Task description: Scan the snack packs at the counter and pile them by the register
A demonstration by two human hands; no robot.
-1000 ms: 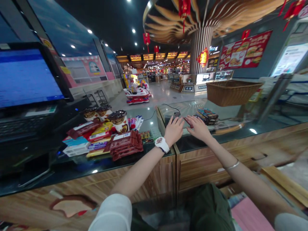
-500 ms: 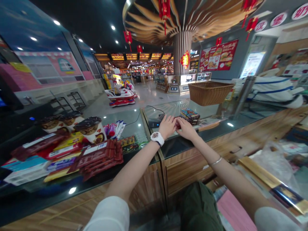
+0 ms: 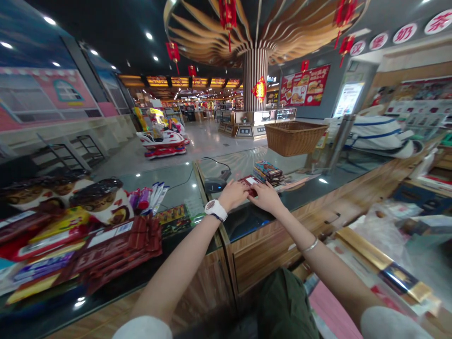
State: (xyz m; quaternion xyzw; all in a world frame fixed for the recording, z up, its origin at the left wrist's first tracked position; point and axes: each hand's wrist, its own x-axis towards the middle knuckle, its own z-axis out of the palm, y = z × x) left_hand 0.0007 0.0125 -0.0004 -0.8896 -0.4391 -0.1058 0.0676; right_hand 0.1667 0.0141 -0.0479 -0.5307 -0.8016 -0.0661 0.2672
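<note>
On the glass counter ahead of me lies a dark brown chocolate packet (image 3: 252, 180) with a white label, between my two hands. My left hand (image 3: 236, 194), with a white watch at the wrist, has its fingers closed over the packet's left side. The fingers of my right hand (image 3: 266, 197) are bent round its near right edge; a silver bangle is on that forearm. Just beyond stands a small pile of flat boxes (image 3: 269, 171). A black scanner-like device (image 3: 213, 185) with a blue light sits left of my left hand.
Similar brown packets (image 3: 116, 245) are stacked on the left counter beside Dove cups (image 3: 100, 200) and stick-shaped sweets (image 3: 155, 195). A wicker basket (image 3: 294, 139) stands at the counter's far side. A gold and dark box (image 3: 384, 266) lies low at right.
My view has turned right, so the scene sits further left. The brown packet shows more plainly between my hands, its white label now visible.
</note>
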